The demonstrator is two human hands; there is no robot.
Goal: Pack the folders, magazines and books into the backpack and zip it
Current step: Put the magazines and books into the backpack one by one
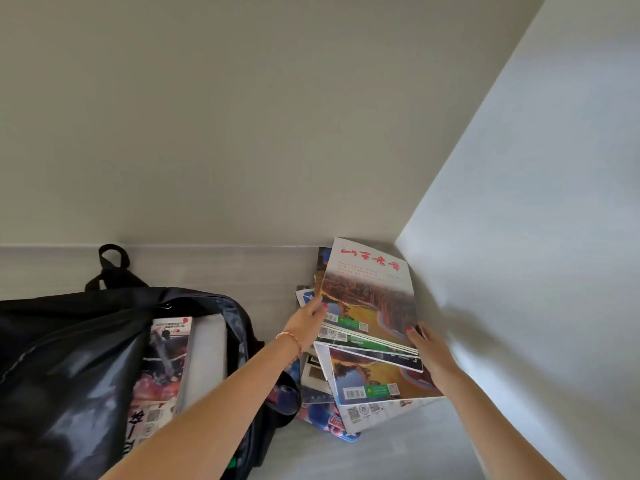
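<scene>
A: Quick pass, head view. Where's the bag?

B: Black backpack [69, 358] at 8 o'clock on the grey surface [398, 445], main compartment unzipped & gaping. Carry loop sticks up at its far edge, approx 10 o'clock.

A: Anything in it?

B: Yes. A magazine w/ a busy red/dark cover [162, 368] stands on edge inside, plus a plain white folder or book [207, 358] just beside it on the 3 o'clock side. Can't tell which of the two it is.

A: Rest of the stuff?

B: Messy pile of magazines [363, 393] at 4 o'clock from centre, tucked in the corner where the two pale walls [536, 202] meet. Covers overlap at odd angles; several share the same river-landscape photo w/ barcodes & QR codes.

A: Hands?

B: Left hand [308, 320] on the 9 o'clock edge of the top bunch of magazines [370, 306], thumb on the cover, other fingers hidden under, so pinching that edge. Bracelet on that wrist. Right hand [429, 348] at the bunch's 5 o'clock corner, thumb on top, fingers underneath, gripping too.

A: Bunch flat or lifted?

B: Tilted, far end raised above the pile, red title characters at its top. Looks like 3–4 issues fanned together; exact count unclear.

A: Left forearm?

B: Crosses over the backpack's 3 o'clock rim.
</scene>
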